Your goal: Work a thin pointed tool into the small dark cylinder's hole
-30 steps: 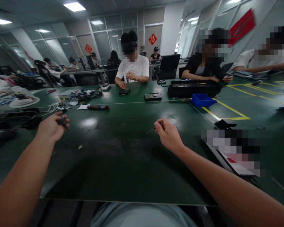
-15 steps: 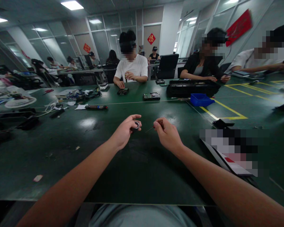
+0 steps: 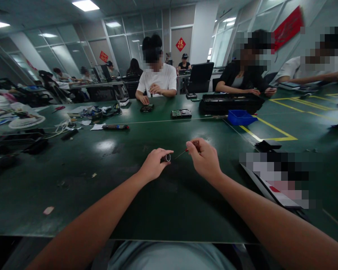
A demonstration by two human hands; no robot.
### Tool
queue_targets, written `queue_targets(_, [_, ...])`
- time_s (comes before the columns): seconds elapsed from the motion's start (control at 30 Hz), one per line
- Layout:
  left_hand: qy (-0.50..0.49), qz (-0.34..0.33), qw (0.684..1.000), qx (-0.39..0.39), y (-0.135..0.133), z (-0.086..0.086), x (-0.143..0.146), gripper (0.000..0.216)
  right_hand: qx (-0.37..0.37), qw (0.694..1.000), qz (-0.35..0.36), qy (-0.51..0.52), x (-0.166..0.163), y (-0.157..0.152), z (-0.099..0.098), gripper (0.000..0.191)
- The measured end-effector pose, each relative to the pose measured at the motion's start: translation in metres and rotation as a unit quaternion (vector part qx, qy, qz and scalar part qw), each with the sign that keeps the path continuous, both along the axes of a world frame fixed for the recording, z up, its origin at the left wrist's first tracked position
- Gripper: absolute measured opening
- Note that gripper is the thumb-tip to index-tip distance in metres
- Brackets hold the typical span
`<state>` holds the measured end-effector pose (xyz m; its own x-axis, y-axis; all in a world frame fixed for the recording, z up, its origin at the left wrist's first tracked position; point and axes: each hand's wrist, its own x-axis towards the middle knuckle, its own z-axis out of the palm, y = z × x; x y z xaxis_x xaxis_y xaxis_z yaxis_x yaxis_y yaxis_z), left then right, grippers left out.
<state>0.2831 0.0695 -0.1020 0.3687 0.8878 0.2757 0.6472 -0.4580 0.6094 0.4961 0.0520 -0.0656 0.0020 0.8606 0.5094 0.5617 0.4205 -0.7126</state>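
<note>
My left hand [image 3: 154, 164] is closed around a small dark round part with a metal ring face [image 3: 167, 158], held just above the green table [image 3: 135, 195]. My right hand [image 3: 204, 157] pinches a thin red-handled tool [image 3: 186, 150] whose slim tip points left at the round part, nearly touching it. Both hands meet over the middle of the table, a little in front of me.
A dark screwdriver [image 3: 115, 127], cables and papers [image 3: 92, 111] lie at the back left. A circuit board [image 3: 181, 113], a black case [image 3: 231, 104] and a blue bin [image 3: 240, 117] stand farther back. Several people sit across the table. A flat pixelated item [image 3: 276, 176] lies right.
My left hand came from the far left with the small dark part to the table's middle, then dropped slightly toward the tool tip. My right hand barely shifted.
</note>
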Motion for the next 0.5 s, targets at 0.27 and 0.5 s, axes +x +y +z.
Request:
queue_targets(0.27, [-0.035, 0.019, 0.998, 0.039, 0.007, 0.0, -0.004, 0.037, 0.017, 0.991, 0.082, 0.102, 0.0, 0.001, -0.007, 0.02])
queue_targets(0.5, [-0.032, 0.025, 0.998, 0.039, 0.006, -0.001, -0.003, 0.041, -0.002, 0.99, 0.103, 0.096, -0.002, 0.006, -0.014, 0.018])
